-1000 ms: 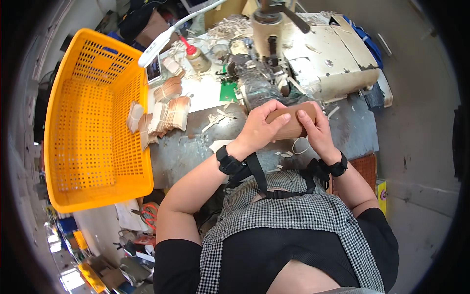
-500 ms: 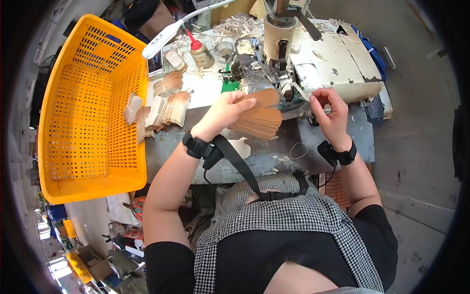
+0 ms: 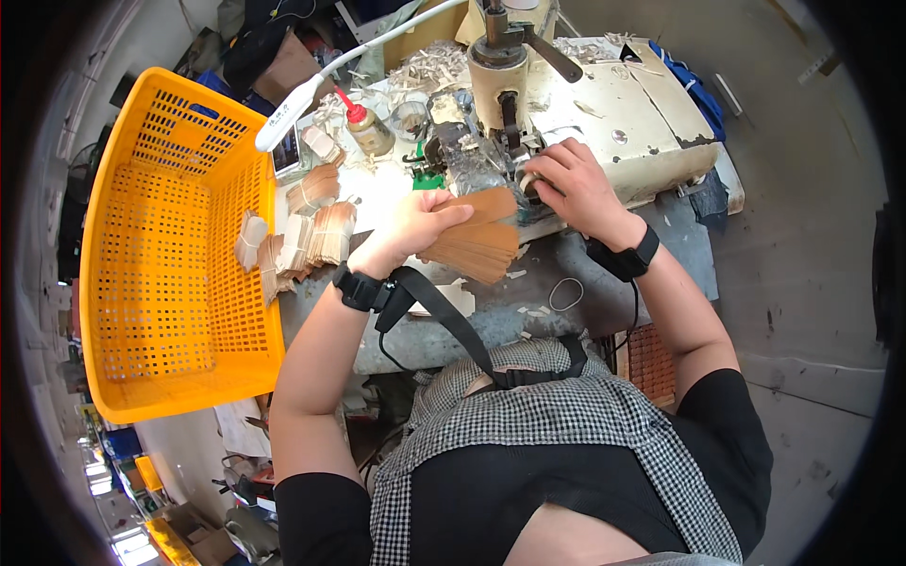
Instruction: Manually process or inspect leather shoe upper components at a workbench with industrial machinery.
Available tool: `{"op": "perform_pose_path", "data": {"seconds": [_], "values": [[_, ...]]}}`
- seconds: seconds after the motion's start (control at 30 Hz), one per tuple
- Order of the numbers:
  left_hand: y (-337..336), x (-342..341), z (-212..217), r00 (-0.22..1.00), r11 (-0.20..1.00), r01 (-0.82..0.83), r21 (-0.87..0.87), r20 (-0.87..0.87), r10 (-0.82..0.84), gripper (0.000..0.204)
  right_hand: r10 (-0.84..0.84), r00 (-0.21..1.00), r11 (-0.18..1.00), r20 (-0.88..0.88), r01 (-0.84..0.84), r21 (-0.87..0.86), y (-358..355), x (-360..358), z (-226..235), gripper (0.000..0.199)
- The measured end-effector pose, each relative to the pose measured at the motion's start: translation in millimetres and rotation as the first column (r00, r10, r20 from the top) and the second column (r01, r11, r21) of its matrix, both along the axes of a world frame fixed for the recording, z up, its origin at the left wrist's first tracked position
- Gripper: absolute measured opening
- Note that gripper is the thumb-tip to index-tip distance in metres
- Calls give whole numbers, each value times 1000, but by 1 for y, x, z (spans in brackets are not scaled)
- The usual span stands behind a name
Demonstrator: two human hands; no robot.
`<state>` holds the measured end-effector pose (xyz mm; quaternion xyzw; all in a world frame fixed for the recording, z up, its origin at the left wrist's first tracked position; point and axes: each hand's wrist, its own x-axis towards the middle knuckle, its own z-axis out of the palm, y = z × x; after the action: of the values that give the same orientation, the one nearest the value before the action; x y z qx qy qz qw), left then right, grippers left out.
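Observation:
My left hand is closed on a fanned stack of brown, round-ended leather pieces, its thumb on top. One piece at the top of the stack stands apart from the others and points toward the machine. My right hand is at the working head of the cream-coloured machine, palm down with fingers curled. Its fingertips meet beside a pale curved bit close to the metal parts. What they pinch is mostly hidden.
A yellow crate stands at the left. Banded bundles of pale pieces lie beside it. Behind them are a red-tipped bottle, a small clear dish and a white lamp. A rubber band lies near the front edge.
My right hand has moved left and away from me to the machine head; earlier it pinched a thin pale strip nearer the right. My left hand still holds the leather stack. The view has shifted slightly.

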<state>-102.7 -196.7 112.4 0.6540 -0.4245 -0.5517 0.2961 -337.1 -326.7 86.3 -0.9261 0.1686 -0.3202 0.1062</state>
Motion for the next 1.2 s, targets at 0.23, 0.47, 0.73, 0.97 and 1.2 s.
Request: {"op": "perform_pose_path", "data": {"seconds": [0.23, 0.47, 0.73, 0.97, 1.2], "values": [[18, 17, -1, 997, 998, -64, 10, -30, 64, 22, -68, 975, 995, 211, 52, 81, -2, -7, 7, 6], [23, 20, 10, 971, 967, -222, -126, -114, 208, 26, -338, 886, 837, 319, 128, 531, -26, -32, 8, 15], [37, 65, 22, 919, 838, -393, -378, -199, 341, 21, -68, 990, 876, 125, -1, 483, 36, -16, 16, 17], [73, 58, 23, 878, 846, -471, -250, -228, 422, 32, 576, 811, 566, 102, -486, 666, 115, -8, 15, 42], [85, 55, 4, 921, 876, -390, -283, -121, 371, 26, 863, 505, 171, 15, -321, 932, 141, -16, 13, 59]]}}
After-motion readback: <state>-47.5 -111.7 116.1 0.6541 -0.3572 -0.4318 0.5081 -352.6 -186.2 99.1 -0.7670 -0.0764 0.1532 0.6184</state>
